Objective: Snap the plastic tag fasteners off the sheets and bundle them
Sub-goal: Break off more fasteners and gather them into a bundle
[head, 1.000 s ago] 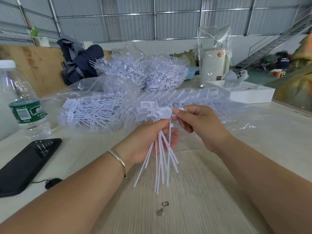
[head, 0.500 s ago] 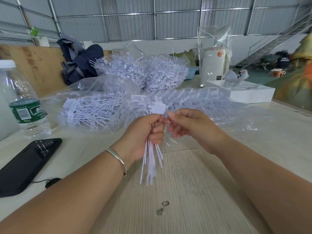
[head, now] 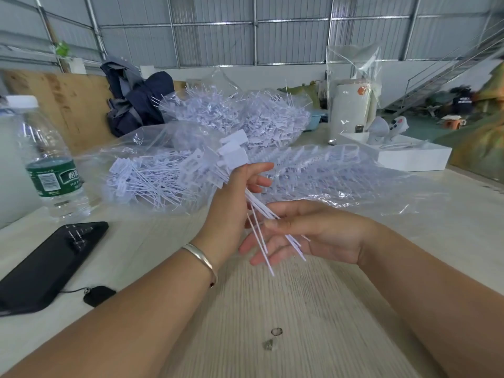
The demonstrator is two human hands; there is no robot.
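At frame center I see the left hand (head: 231, 203) gripping a bundle of white tag fasteners (head: 234, 156), flat heads fanned upward and thin stems slanting down-right. Just below it, the right hand (head: 313, 236) pinches those stems between thumb and fingers. Behind, clear bags of fasteners (head: 163, 175) lie on the table (head: 300, 309).

corrugated metal walls (head: 218, 36) — perhaps warehouse

The fasteners (head: 231, 156) are matt white plastic; the bags (head: 341, 184) — glossy clear film (crinkled); the table (head: 313, 323) is pale, grained wood; the bracelet (head: 200, 256) — polished metal.
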